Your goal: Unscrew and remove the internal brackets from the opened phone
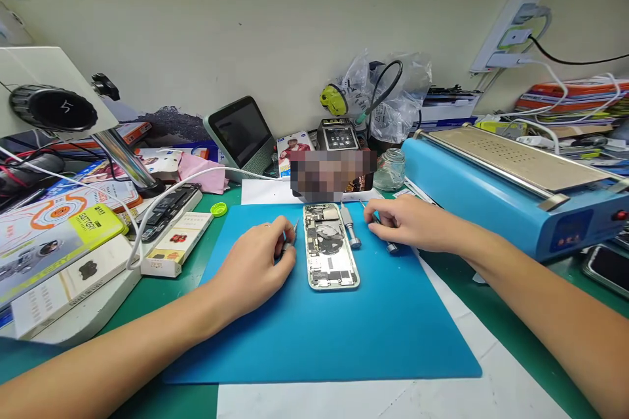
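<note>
An opened phone (330, 246) lies face down on a blue mat (344, 334), its boards and coil exposed. My left hand (258, 262) rests on the mat just left of the phone, fingers curled around a thin metal tool, probably tweezers (293, 230), its tip beside the phone's upper left edge. My right hand (410, 222) lies to the right of the phone with fingers closed on a small screwdriver (388, 243). A second grey screwdriver (350, 233) lies free between the phone and my right hand.
A blue heating machine (496, 193) stands at the right. A glass jar (390, 170), a small meter (339, 137) and a tablet (240, 134) line the back. Boxes (179, 242), a white cable (162, 200) and a microscope stand (122, 157) crowd the left.
</note>
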The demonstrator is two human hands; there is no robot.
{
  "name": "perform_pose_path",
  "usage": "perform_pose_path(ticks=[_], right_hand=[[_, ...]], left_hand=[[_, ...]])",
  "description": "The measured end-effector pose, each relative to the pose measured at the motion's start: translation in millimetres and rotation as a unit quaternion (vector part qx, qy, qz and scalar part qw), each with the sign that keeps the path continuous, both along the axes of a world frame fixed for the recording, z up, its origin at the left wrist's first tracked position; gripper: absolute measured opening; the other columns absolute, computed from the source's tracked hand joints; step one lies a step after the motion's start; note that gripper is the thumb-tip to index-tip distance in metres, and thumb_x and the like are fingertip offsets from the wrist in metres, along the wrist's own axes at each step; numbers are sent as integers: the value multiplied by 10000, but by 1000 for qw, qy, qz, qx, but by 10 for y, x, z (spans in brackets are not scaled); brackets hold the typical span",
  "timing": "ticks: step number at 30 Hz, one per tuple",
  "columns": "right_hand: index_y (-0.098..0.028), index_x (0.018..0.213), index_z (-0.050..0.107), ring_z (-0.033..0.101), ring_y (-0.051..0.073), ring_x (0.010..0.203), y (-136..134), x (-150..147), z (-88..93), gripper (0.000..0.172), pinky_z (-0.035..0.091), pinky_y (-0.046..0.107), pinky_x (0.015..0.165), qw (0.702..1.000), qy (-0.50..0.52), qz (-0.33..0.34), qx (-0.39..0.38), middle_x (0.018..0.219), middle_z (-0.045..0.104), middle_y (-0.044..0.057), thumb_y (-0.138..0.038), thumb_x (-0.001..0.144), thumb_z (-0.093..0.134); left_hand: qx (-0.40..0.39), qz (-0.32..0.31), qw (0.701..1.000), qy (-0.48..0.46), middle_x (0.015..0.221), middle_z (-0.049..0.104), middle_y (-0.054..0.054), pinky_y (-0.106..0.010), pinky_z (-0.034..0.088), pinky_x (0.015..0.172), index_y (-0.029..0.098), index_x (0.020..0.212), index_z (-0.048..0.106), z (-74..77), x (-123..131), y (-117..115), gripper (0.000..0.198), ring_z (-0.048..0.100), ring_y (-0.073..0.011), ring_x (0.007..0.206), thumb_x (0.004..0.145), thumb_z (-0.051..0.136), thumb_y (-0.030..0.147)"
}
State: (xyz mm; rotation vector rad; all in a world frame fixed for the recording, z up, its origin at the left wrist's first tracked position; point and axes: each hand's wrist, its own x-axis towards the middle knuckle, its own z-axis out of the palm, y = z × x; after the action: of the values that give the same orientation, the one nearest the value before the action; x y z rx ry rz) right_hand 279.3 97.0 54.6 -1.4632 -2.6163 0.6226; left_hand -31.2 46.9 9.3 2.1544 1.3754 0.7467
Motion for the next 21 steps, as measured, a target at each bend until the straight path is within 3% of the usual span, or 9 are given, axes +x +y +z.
perform_pose_path(ticks=[4, 10, 16, 21], right_hand=[[-212, 959, 703, 578, 170, 511, -14, -36, -10, 229, 361, 287, 555, 1000, 12, -4, 24, 577, 653, -15, -371, 939, 540], [-211, 911, 699, 562, 166, 541, -22, -38, 9, 352, 346, 289, 555, 999, 24, 1, 32, 670, 686, 13, -467, 1003, 475], [-212, 1001, 728, 545, 168, 540, -4, -13, -12, 362, 329, 291, 541, 999, 24, 6, 23, 686, 686, 13, -463, 1009, 467], [-200, 1005, 735, 579, 166, 591, -8, -36, -8, 365, 358, 292, 588, 999, 27, 15, 28, 741, 716, 26, -459, 998, 478]], left_hand=[[-8, 4, 1000, -13, 597, 497, 48, -322, 279, 549, 258, 918, 591, -5, -13, 18, 96, 486, -210, 564, 885, 507, 291], [1, 6, 999, -44, 531, 524, 43, -310, 291, 501, 256, 813, 659, -50, -25, 42, 204, 511, -191, 473, 843, 458, 243], [67, 1, 996, -60, 660, 632, -12, -335, 390, 603, 254, 789, 682, -12, -31, 9, 215, 568, -224, 623, 872, 483, 260], [108, -65, 991, -52, 735, 643, -28, -394, 427, 737, 256, 845, 724, 84, -5, -43, 211, 569, -247, 748, 918, 529, 291]])
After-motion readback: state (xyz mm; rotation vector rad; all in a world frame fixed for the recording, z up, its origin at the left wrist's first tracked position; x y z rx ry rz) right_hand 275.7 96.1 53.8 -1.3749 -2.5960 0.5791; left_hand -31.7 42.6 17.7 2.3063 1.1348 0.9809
